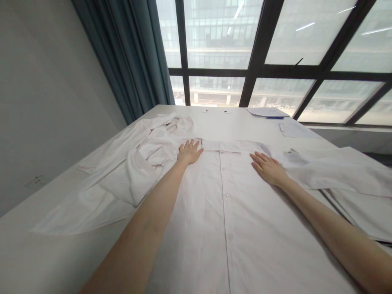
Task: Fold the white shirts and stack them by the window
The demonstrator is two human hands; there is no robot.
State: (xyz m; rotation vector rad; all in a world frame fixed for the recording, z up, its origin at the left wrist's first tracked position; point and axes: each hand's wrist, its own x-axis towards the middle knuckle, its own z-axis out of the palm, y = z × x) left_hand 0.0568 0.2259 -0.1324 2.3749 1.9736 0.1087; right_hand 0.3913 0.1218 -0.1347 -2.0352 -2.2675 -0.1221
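A white button-up shirt (pixel 205 212) lies spread out, front side up, with its row of buttons running down the middle and its collar end away from me. My left hand (pixel 189 152) rests flat near the shirt's left shoulder, fingers spread. On the opposite shoulder, my right hand (pixel 269 168) lies flat with its fingers stretched out. Neither hand grips the cloth. White sleeve fabric (pixel 337 167) extends to the right beyond my right hand. Just left of my left hand is a crumpled white garment (pixel 143 163).
The white table (pixel 220 125) reaches to the window (pixel 220 36). Papers (pixel 266 111) and a blue pen (pixel 275 118) lie at its far right. Another folded white garment (pixel 361 208) is at the right edge. A blue curtain (pixel 131 53) hangs at the back left, beside the wall.
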